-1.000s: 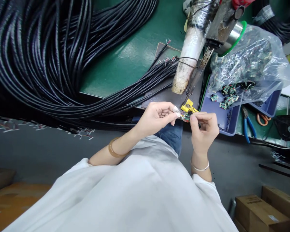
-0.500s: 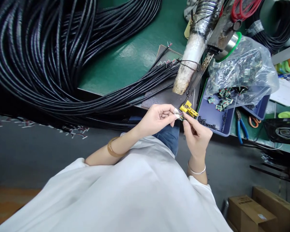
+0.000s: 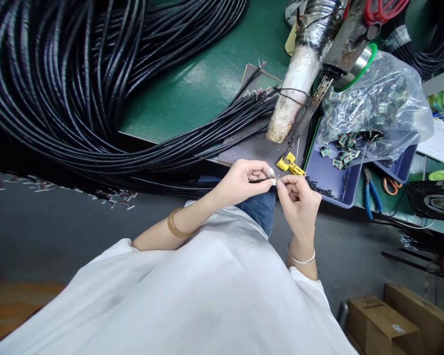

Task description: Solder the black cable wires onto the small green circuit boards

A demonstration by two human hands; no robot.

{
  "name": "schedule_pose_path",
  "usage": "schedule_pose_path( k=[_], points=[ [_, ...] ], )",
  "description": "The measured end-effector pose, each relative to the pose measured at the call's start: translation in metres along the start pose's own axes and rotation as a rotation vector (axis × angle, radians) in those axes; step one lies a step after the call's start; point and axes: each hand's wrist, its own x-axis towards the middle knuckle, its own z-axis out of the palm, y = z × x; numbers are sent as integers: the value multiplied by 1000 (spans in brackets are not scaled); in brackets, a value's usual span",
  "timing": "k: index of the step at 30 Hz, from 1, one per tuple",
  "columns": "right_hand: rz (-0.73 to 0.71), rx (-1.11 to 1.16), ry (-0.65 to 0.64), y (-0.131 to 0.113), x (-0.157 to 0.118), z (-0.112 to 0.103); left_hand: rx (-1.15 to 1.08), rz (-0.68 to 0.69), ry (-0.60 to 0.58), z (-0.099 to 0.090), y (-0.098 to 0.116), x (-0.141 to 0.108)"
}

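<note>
My left hand (image 3: 237, 183) pinches a black cable (image 3: 259, 181) close to its end, with white coverings on the fingertips. Just to the right, the thumb and forefinger of my right hand (image 3: 299, 199) are closed on the thin wires (image 3: 277, 178) coming out of that cable end. The two sets of fingertips almost meet, in front of the bench edge. Behind them lies a yellow clip-like piece (image 3: 290, 164). Many black cables (image 3: 207, 130) sweep in from the left, their stripped ends (image 3: 259, 92) resting on a dark board (image 3: 240, 148).
A white-wrapped tube (image 3: 286, 108) and a metal arm (image 3: 311, 111) slant down over the board. To the right are a purple tray (image 3: 350, 192) with small circuit boards (image 3: 344, 153) and black pieces, a plastic bag (image 3: 377, 98), blue-handled pliers (image 3: 372, 195) and orange-handled scissors (image 3: 391, 186).
My right hand has shifted slightly left, and its fingers have curled in more around the wire ends. My left hand stays nearly in place. The view has moved a little.
</note>
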Motion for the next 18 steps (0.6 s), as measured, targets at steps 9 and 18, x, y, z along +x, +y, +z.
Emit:
schedule_pose_path(
  k=[9,18],
  points=[
    [-96,281,590,-5,4,-10,-57,40,90,3,6,9],
    [-65,75,259,-1,3,8,29,104,115,2,2,14]
  ],
)
